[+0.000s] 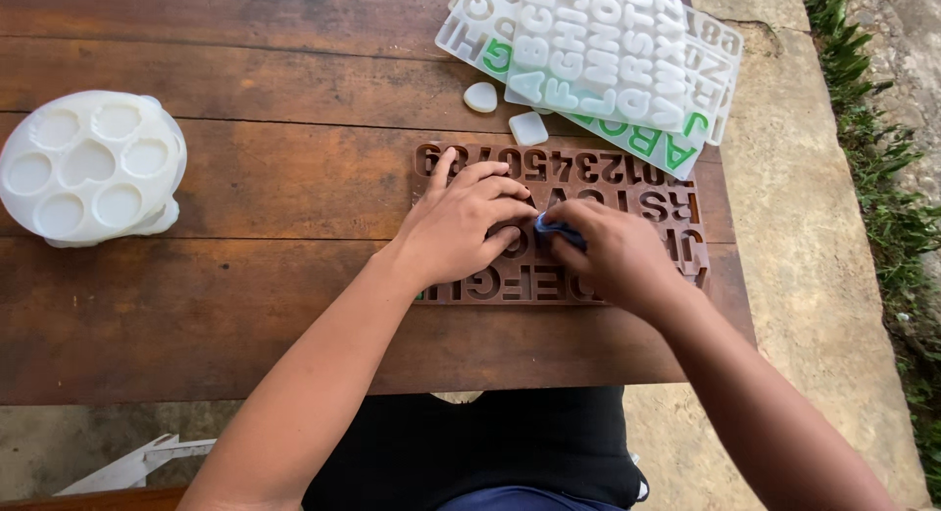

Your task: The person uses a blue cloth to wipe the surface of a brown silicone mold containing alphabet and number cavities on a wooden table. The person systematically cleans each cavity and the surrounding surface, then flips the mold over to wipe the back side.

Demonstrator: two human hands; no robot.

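Observation:
A brown flat mould (627,183) with letter and number cavities lies on the wooden table (255,305). My left hand (461,222) rests flat on the mould's left part, fingers spread over it. My right hand (608,251) is over the mould's middle, its fingers closed on a small blue object (557,229) pressed against the mould. What the blue object is, I cannot tell.
A stack of translucent white letter moulds (598,55), some with green fill, lies at the back right. Two small white cast pieces (480,97) (528,128) sit beside it. A round white mould (88,168) with several cavities sits far left. Concrete ground and grass lie past the right edge.

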